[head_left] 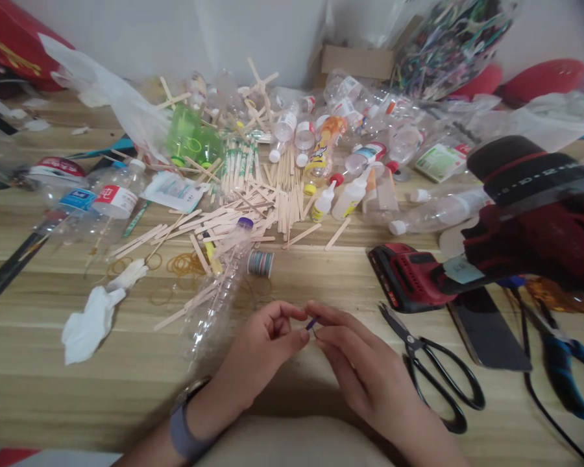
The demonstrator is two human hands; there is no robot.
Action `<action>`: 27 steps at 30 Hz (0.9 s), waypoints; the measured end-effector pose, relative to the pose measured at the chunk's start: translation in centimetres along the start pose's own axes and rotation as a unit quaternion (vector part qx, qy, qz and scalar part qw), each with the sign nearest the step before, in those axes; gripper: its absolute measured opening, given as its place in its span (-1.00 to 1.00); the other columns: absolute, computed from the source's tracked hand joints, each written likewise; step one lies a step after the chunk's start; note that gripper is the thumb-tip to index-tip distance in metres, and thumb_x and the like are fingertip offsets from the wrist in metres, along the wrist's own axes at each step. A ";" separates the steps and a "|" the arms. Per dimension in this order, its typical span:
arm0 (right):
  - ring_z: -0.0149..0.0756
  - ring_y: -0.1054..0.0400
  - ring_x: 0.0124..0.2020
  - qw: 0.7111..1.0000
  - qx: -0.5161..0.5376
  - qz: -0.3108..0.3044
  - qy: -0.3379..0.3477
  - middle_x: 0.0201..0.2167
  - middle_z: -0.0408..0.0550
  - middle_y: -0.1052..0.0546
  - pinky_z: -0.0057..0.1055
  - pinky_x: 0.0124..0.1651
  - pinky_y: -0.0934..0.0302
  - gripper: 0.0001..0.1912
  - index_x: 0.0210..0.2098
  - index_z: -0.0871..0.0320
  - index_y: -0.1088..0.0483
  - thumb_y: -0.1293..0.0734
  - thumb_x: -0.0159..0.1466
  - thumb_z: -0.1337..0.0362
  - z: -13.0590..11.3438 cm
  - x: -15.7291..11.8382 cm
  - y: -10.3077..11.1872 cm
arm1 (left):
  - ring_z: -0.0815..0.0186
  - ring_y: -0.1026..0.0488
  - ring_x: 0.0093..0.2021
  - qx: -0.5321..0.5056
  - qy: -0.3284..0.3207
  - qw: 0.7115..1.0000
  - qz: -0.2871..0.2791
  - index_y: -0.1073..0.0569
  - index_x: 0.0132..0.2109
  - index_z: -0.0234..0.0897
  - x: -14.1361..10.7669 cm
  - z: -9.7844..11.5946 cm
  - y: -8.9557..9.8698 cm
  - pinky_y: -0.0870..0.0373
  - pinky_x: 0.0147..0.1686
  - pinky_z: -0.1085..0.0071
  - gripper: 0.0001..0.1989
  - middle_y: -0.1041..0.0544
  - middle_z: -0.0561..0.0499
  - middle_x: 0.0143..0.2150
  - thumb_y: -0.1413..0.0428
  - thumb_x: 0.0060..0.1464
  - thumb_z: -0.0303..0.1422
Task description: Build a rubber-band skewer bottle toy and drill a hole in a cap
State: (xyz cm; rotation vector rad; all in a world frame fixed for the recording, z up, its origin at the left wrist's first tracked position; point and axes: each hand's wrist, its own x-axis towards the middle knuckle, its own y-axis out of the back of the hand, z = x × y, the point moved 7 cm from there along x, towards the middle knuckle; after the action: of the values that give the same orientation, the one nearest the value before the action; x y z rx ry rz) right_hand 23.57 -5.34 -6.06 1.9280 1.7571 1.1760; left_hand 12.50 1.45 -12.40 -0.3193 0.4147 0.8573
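Observation:
A small purple piece (312,322) is pinched between my two hands above the table's front edge. My left hand (265,344), with a watch on its wrist, has thumb and forefinger closed on one end. From the other side, the fingers of my right hand (363,357) close on the piece; a thin dark strand seems to hang there. Left of my hands lies a clear ribbed bottle (219,292) with a purple cap. A spool of multicoloured thread (260,264) stands just beyond my left hand.
Black scissors (413,344), a red power drill (413,275), a phone (489,327) and blue-handled pliers (562,370) lie right. Wooden sticks (285,207), glue bottles (350,194) and plastic bottles crowd the back. Crumpled tissue (90,321) and rubber bands (185,264) are left.

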 end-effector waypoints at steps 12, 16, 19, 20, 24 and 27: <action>0.04 -0.53 -0.07 0.980 -0.150 -0.120 0.049 0.13 0.42 -0.42 -0.22 -0.21 -0.49 -0.67 -0.40 0.19 -0.39 -0.08 0.14 0.61 -0.9 -0.4 -1.1 | 0.49 0.05 -0.61 -0.171 0.098 0.980 -0.037 -0.41 -0.40 -0.28 -1.2 0.1 -1.0 0.13 -0.59 0.46 -0.71 -0.11 0.24 -0.66 -0.24 -0.13 -0.15; 0.11 -0.50 -0.03 0.980 -0.152 -0.111 0.072 0.11 0.45 -0.44 -0.19 -0.23 -0.49 -0.64 -0.36 0.19 -0.41 -0.08 0.09 0.61 -1.5 -0.1 -1.5 | 0.46 -0.05 -0.58 -0.119 0.059 0.991 -0.016 -0.45 -0.45 -0.30 -0.9 0.1 -0.6 0.06 -0.56 0.46 -0.74 -0.24 0.17 -0.62 -0.23 -0.10 -0.17; 0.04 -0.54 -0.09 0.987 -0.127 -0.079 0.056 0.06 0.40 -0.49 -0.23 -0.27 -0.49 -0.65 -0.33 0.18 -0.41 -0.07 0.16 0.60 -1.5 0.2 -0.7 | 0.41 -0.16 -0.52 -0.018 0.017 1.000 -0.003 -0.53 -0.36 -0.31 -0.9 0.3 -0.2 -0.04 -0.51 0.45 -0.75 -0.36 0.10 -0.55 -0.17 -0.02 -0.18; 0.00 -0.55 -0.12 0.990 -0.117 -0.062 0.048 0.03 0.36 -0.52 -0.26 -0.27 -0.49 -0.65 -0.32 0.17 -0.41 -0.07 0.19 0.59 -1.4 0.3 -0.4 | 0.39 -0.19 -0.50 0.017 0.002 1.000 -0.004 -0.56 -0.33 -0.30 -1.0 0.4 -0.1 -0.07 -0.49 0.44 -0.75 -0.39 0.08 -0.53 -0.15 0.02 -0.19; -0.24 -0.58 -0.35 0.995 -0.098 -0.011 0.008 -0.30 0.05 -0.64 -0.45 -0.38 -0.42 -0.70 -0.26 0.13 -0.39 -0.10 0.28 0.54 -1.0 0.5 0.0 | 0.31 -0.36 -0.36 0.102 -0.043 0.993 -0.049 -0.57 -0.23 -0.26 -1.6 0.8 -0.6 -0.21 -0.36 0.42 -0.76 -0.53 0.01 -0.37 -0.09 0.13 -0.22; -0.34 -0.47 -0.62 0.993 -0.099 0.007 -0.061 -0.56 -0.15 -0.56 -0.51 -0.58 -0.24 -0.77 -0.33 0.10 -0.33 -0.11 0.33 0.46 0.0 0.6 -0.3 | 0.30 -0.37 -0.34 0.135 -0.048 0.988 -0.060 -0.56 -0.24 -0.27 -1.9 1.0 -0.8 -0.21 -0.34 0.42 -0.79 -0.53 0.02 -0.37 -0.10 0.14 -0.24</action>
State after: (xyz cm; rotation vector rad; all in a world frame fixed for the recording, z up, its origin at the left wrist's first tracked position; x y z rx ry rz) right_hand 23.29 -4.69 -6.03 1.8566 1.5083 1.1634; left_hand 12.29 0.12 -10.60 -0.0521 0.4113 0.6854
